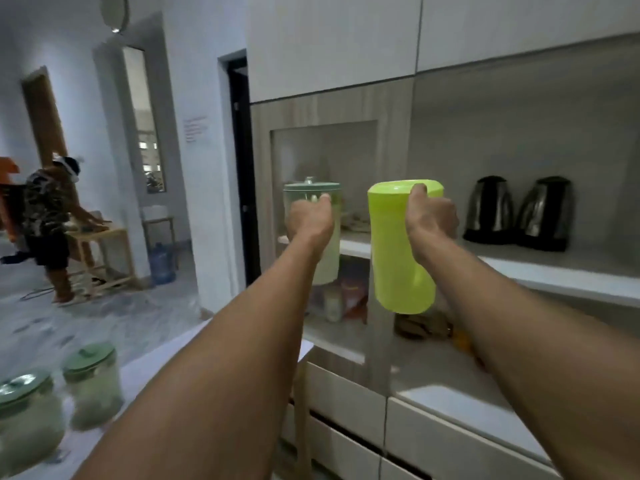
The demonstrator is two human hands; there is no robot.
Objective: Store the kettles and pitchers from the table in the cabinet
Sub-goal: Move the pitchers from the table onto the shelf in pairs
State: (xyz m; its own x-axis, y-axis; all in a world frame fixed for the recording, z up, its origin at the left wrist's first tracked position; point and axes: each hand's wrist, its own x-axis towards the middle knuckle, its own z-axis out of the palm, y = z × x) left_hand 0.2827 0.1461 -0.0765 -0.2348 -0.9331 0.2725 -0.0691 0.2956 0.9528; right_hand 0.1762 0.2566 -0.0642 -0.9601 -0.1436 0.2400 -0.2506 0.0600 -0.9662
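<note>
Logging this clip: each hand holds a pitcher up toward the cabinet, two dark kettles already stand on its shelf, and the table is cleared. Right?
Not quite. The head view shows two green-lidded pitchers on the table. The rest holds: left hand, pale pitcher; right hand, lime pitcher; kettles shelved.

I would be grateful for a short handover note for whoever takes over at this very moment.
Left hand: holds the pale green pitcher by its handle.
Right hand: holds the lime pitcher, raised before the cabinet shelf.
Done: two black kettles stand on that shelf.
Left: shelve both pitchers, then fetch the two green-lidded pitchers from the table.
</note>
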